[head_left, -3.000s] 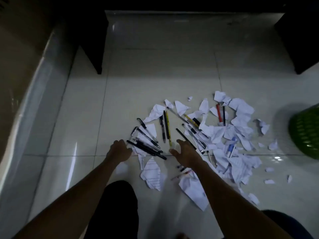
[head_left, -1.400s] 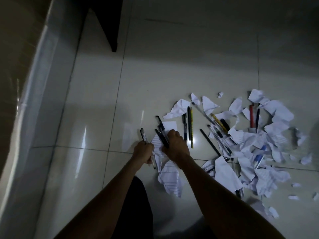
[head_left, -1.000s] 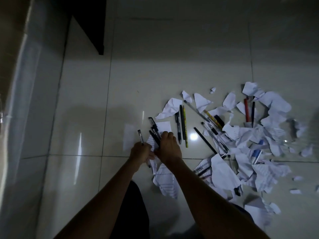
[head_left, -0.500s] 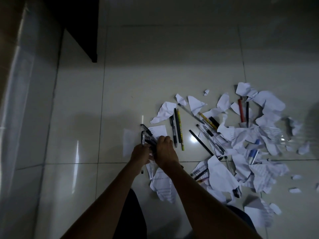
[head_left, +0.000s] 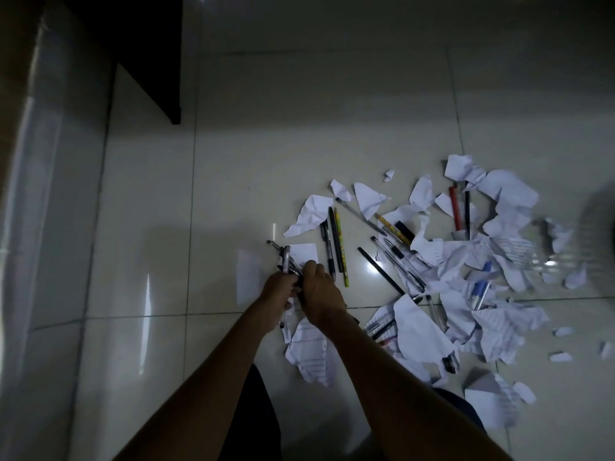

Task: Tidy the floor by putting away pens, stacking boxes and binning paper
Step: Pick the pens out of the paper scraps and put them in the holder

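My left hand (head_left: pixel 276 294) is closed round a bunch of dark pens (head_left: pixel 284 261) whose tips stick out above the fist. My right hand (head_left: pixel 321 287) presses against the same bunch from the right, fingers curled on it. More pens lie loose on the floor: a black and a yellow one (head_left: pixel 339 244) just right of my hands, several clear ones (head_left: pixel 399 264) further right, a red one (head_left: pixel 454 207) at the back. Torn white paper scraps (head_left: pixel 499 261) spread over the tiles to the right, and one lined sheet (head_left: pixel 309 351) lies under my wrists.
Pale glossy floor tiles (head_left: pixel 266 144) stretch ahead. A dark furniture leg (head_left: pixel 166 78) stands at upper left, with a wall skirting (head_left: pixel 40 194) along the left side. A blurred, dim basket shape (head_left: pixel 599 244) sits at the right edge. My dark trouser knees (head_left: pixel 253 420) show at the bottom.
Both hands came together from apart and gathered the dark pens at the left of the pile into one bunch. The view drifted, so the basket slid to the right edge.
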Motion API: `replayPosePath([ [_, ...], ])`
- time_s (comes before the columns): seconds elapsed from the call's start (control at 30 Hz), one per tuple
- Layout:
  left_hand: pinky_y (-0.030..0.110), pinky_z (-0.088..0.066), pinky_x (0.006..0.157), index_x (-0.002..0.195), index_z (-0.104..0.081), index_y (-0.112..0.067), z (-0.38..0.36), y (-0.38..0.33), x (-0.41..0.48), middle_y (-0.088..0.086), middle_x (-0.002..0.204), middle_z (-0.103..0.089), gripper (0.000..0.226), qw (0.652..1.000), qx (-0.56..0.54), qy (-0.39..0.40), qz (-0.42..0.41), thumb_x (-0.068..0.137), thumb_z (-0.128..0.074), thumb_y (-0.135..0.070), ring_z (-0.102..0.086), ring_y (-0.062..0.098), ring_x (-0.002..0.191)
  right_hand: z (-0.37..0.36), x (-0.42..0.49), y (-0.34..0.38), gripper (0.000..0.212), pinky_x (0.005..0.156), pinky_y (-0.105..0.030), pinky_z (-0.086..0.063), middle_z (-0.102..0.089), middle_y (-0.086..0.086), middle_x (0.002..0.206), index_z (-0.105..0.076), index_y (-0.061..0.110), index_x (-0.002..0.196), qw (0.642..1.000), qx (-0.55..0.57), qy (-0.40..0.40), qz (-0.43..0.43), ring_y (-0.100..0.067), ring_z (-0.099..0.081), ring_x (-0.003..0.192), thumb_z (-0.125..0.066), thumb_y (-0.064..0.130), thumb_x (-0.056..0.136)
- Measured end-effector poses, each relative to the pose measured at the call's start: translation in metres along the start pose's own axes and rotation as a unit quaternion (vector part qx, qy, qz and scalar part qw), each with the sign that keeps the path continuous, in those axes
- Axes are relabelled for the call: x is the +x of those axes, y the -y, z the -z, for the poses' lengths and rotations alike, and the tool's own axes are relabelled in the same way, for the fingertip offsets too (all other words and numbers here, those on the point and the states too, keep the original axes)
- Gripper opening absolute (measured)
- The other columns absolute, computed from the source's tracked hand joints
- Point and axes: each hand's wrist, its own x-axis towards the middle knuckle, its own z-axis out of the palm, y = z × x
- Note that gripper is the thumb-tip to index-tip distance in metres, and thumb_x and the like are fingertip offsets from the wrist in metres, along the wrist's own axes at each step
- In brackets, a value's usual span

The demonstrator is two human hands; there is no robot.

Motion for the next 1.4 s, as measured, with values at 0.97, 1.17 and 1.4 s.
replayPosePath([
  [0.97,0.034,-0.053,0.072,0.113,-0.057,0.002,-0.024,0.024,-0.061,0.02,0.099,-0.065,0.025,0.982,-0.094,-0.114,-0.12,0.095,-0.049,-0.014,-0.063,0.03,0.081,0.028,-0.104,0.007,0.038,0.069,-0.017,-0.051,-0.06,0.002,0.087,-0.053,0.003,0.106,0.894,0.44,-0.057,-0.061,-0.001,-0.063,0.075,-0.061,-0.017,0.075],
  [1.17,0.025,-0.044,0.05,0.101,-0.051,0.0,-0.026,0.019,-0.062,0.014,0.076,-0.058,0.012,0.974,-0.109,-0.136,-0.142,0.096,-0.047,-0.009,-0.052,0.018,0.056,0.04,-0.107,0.007,0.015,0.078,-0.045,-0.055,-0.068,-0.018,0.093,-0.062,0.011,0.091,0.786,0.594,-0.015,-0.169,-0.031,-0.067,0.085,-0.066,0.02,0.08],
  [1.4,0.03,-0.053,0.038,0.099,-0.047,-0.003,-0.031,0.005,-0.049,0.011,0.065,-0.046,0.007,0.968,-0.165,-0.141,-0.129,0.096,-0.043,-0.008,-0.054,0.015,0.034,0.044,-0.102,-0.006,0.044,0.094,-0.048,-0.049,-0.063,-0.007,0.105,-0.057,0.016,0.102,0.854,0.44,-0.061,-0.272,-0.025,-0.061,0.098,-0.051,0.057,0.086],
])
